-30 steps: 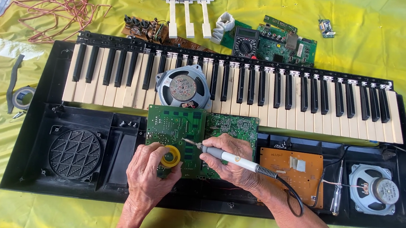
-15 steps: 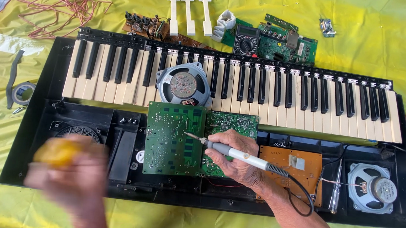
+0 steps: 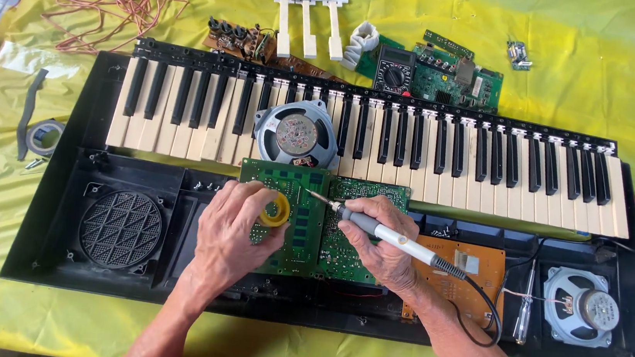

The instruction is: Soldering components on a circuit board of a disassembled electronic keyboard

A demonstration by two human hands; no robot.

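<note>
At frame centre, right hand (image 3: 385, 243) pen-grips soldering iron (image 3: 382, 231), tip on green circuit board (image 3: 294, 219); left hand (image 3: 231, 232) pinches yellow solder reel (image 3: 276, 209) beside it, apparently to feed the joint.

A grey-handled soldering iron (image 3: 386, 235) lies slanted at mid-frame, tip on the green circuit board (image 3: 294, 219). A small yellow spool (image 3: 276, 209) rests on that board's left part.

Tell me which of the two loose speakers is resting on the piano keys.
The larger grey speaker, lying cone-down on the white keys just above the green circuit board. The other speaker lies inside the black case at its right end.
</note>
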